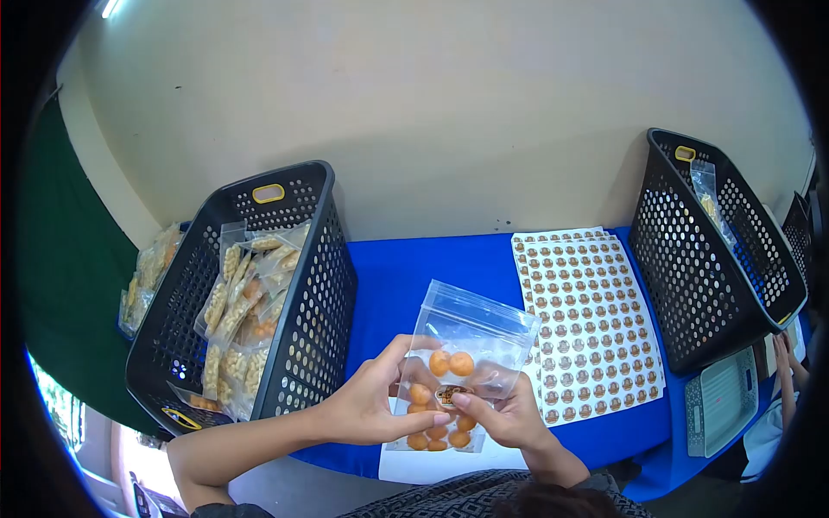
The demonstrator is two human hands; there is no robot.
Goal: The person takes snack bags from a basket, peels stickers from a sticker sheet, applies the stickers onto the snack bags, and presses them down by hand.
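Note:
Between my two hands is a clear zip bag (479, 324) with several round orange snack balls (451, 363) in it. My left hand (380, 388) grips the bag's left side, its thumb lying across the front. From the right, my right hand (509, 414) holds the bag too, its thumb at a small round sticker (451, 395) on the bag's front. Some fingers of both hands show through the plastic behind the bag. To the right of the bag lie sheets of round brown stickers (591, 328).
A black basket (315, 293) full of snack bags stands at the left, with more bags (151, 268) beyond it. Another black basket (682, 268) at the right has a bag inside. A grey tray (730, 401) and another person's hand (784, 354) are at the far right. Blue cloth (389, 268) covers the table.

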